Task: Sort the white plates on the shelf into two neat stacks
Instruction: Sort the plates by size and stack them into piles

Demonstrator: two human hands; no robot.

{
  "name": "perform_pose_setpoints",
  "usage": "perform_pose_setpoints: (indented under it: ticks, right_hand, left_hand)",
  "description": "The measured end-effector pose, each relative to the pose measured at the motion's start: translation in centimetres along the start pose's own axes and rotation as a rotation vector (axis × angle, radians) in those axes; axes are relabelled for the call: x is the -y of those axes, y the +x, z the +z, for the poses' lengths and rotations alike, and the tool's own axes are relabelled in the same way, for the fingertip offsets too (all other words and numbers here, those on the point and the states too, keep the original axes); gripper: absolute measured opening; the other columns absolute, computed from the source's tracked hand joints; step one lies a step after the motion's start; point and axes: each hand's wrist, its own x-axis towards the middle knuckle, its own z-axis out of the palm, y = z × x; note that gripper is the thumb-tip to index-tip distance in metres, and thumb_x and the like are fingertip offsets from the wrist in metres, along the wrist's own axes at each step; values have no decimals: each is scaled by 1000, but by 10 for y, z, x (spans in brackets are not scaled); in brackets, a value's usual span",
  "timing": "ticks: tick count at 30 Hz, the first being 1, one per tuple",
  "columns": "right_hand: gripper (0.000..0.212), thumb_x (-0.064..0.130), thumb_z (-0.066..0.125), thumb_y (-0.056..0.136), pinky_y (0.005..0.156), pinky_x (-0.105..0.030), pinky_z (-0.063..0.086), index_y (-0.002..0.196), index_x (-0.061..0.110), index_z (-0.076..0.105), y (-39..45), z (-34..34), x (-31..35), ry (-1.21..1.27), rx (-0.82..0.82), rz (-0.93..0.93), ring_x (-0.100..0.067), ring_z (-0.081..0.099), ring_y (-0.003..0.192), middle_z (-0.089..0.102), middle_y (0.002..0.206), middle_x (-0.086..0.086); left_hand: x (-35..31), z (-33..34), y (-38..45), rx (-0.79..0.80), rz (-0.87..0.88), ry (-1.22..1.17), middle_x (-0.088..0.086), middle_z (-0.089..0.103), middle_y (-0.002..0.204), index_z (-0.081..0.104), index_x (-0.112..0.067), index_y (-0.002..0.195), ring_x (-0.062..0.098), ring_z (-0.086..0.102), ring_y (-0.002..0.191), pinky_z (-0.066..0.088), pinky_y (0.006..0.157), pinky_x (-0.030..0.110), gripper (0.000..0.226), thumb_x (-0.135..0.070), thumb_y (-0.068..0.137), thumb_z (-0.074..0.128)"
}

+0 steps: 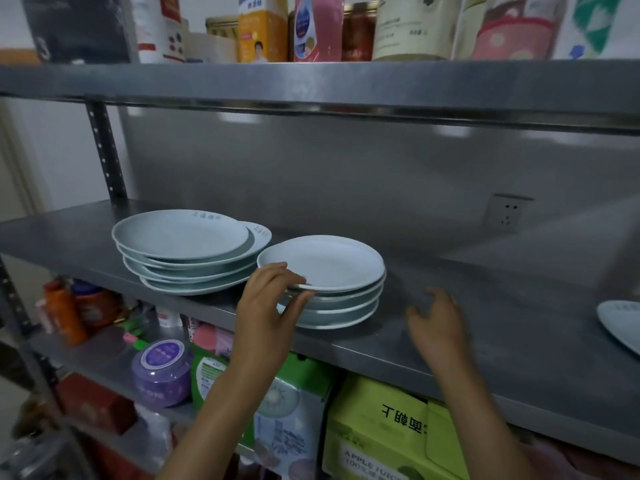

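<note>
Plates in the right stack (pixel 325 292): the left hand (pixel 273 303) pinches the top rim at its near-left edge; the right hand (pixel 438 323) hovers spread, just right.

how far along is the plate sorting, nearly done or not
Partly done. Two stacks stand on the shelf: the right stack looks fairly even, the left stack is still staggered. The left hand pinches the right stack's top plate; the right hand hovers open. One stray plate remains far right.
</note>
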Motion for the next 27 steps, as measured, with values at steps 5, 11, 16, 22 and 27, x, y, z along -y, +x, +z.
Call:
perform_pose_setpoints:
  ticks: [5, 11, 16, 22, 27]
  right_hand:
    - [48, 16, 59, 86, 97, -33, 40, 132, 5, 49, -1, 0, -1, -27, -13, -10, -33, 51, 120, 48, 137, -16]
    - [48, 16, 59, 87, 98, -33, 40, 133, 8, 48, -2, -1, -4, 42, -21, -4, -30, 51, 120, 49, 137, -13]
    - [41, 11, 58, 85, 100, -41, 45, 126, 15, 53, -11, -11, -6, 195, -102, -81, -24, 53, 117, 52, 130, -5]
    - [35, 7, 58, 86, 95, -18, 32, 120, 15, 56, -13, -67, -39, 97, -253, -175, -14, 49, 115, 53, 123, -2]
    - [34, 4, 58, 83, 101, -22, 31, 117, 13, 57, -5, -136, -90, -78, -447, -153, -19, 48, 117, 56, 121, -3]
  left_hand:
    - [4, 2, -4, 71, -75, -9, -6, 63, 114, 69, -12, 106, 6, 47, 122, 31, 107, 15, 25, -13, 82, 74]
    - [-2, 7, -9, 201, -22, 123, -7, 52, 136, 56, -14, 130, 10, 28, 141, 16, 119, 45, 53, -42, 85, 51]
    - [-41, 25, -9, 190, 131, 6, 0, 55, 135, 57, -8, 127, 14, 29, 142, 21, 118, 45, 45, -29, 89, 50]
    - [-97, 87, -19, 347, 250, -144, 2, 52, 138, 55, -9, 129, 15, 29, 141, 27, 115, 41, 44, -26, 89, 49]
    - [-150, 149, -35, 501, 227, -249, -5, 30, 151, 29, -14, 148, 4, 13, 143, 16, 119, 29, 62, -23, 92, 52]
